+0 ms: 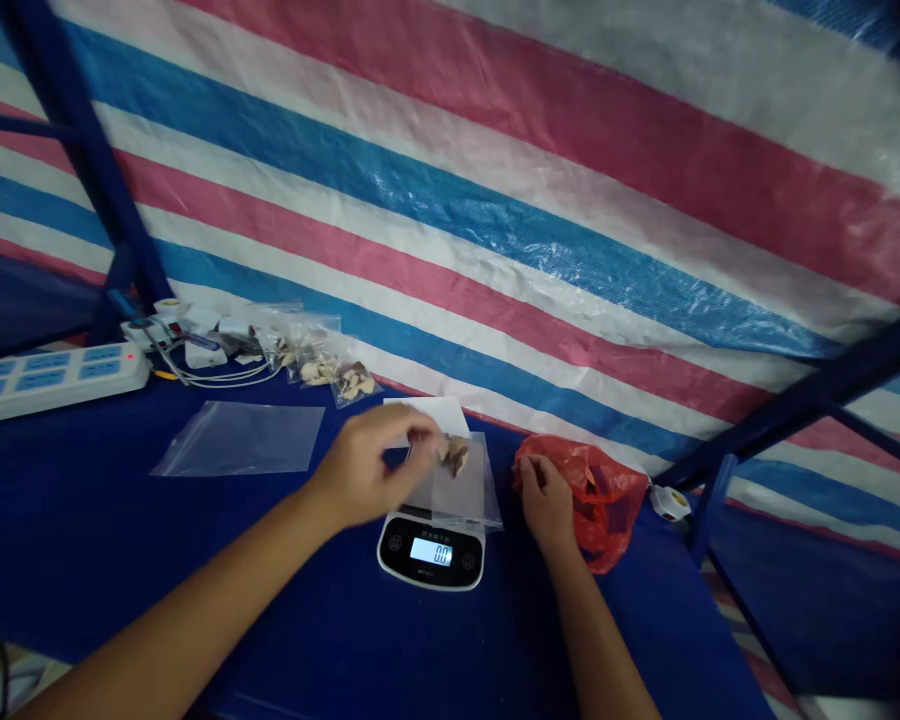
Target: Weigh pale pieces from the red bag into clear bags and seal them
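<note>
Recording left hand [367,468] over the centre of the table, palm down, fingers [420,432] bunched at the upper edge of a clear zip bag [461,490]; grip on the bag film or on a piece inside not determinable from this view. Noting pale, brown-flecked dried pieces [455,455] lying inside that bag near its upper edge, just beside the fingertips. Finding the bag resting across a digital kitchen scale [431,552], a white card [427,412] showing behind it, display lit and apparently reading 0.0. Recording right hand [546,503] at 3 o'clock from the scale, curled and gripping the edge of a red plastic bag [607,510]. Observing a flat clear zip bag [240,440] at 10 o'clock from the scale, lying on the blue table cover [120,560]. Logging small filled zip bags [337,365] at 11 o'clock, near the back of the table, with white adapters and cables [195,345] beside them. Noting a white power strip [52,380] with blue sockets at 9 o'clock. Noting also a pink, blue and white striped tarpaulin [495,200] behind the table, with a blue metal frame [67,130] along it.
</note>
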Demonstrator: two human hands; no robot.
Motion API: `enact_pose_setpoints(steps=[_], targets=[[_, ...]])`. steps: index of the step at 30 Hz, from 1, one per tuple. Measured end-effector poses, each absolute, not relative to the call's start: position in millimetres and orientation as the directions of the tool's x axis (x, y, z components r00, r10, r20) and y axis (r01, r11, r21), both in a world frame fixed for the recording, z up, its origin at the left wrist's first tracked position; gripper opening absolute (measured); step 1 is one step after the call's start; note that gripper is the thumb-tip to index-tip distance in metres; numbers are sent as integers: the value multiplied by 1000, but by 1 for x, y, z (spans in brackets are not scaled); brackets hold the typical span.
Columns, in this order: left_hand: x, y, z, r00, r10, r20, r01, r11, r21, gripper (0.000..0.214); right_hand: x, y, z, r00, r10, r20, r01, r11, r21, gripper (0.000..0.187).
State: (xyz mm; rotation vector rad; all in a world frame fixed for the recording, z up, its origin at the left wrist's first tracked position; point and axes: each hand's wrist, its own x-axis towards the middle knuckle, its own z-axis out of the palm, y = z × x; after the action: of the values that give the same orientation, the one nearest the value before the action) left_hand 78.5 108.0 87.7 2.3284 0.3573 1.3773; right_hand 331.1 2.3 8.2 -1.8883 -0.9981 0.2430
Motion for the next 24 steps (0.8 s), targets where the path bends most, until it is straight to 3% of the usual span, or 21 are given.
enact_pose_setpoints(steps=[4, 7, 10, 13, 16, 19, 24], targets=[[102, 158, 75, 250, 739, 626, 9, -648, 761, 24, 327, -1, 11, 602, 774, 194, 522, -198, -830, 49], [117, 181, 38, 206, 850, 484, 26, -499, 866, 32, 325, -2, 11, 595, 783, 184, 513, -194, -836, 50], [118, 188, 7, 255, 849, 463, 120, -503, 856, 33, 325, -1, 10, 606, 764, 220, 576, -231, -784, 49], [115, 191, -4, 271, 842, 467, 154, -517, 842, 34, 333, -8, 13, 588, 769, 251, 704, -333, -628, 45], [115, 197, -4, 262, 860, 438, 152, -485, 861, 37, 357, -28, 16, 649, 756, 84, 726, -583, -365, 37], [119, 198, -2, 321, 844, 431, 141, -492, 859, 38, 389, -52, 15, 754, 655, -52, 643, -752, -142, 29], [120, 193, 1, 401, 805, 437, 134, -524, 841, 39, 418, -69, 11, 790, 613, 26, 611, -782, -122, 52]])
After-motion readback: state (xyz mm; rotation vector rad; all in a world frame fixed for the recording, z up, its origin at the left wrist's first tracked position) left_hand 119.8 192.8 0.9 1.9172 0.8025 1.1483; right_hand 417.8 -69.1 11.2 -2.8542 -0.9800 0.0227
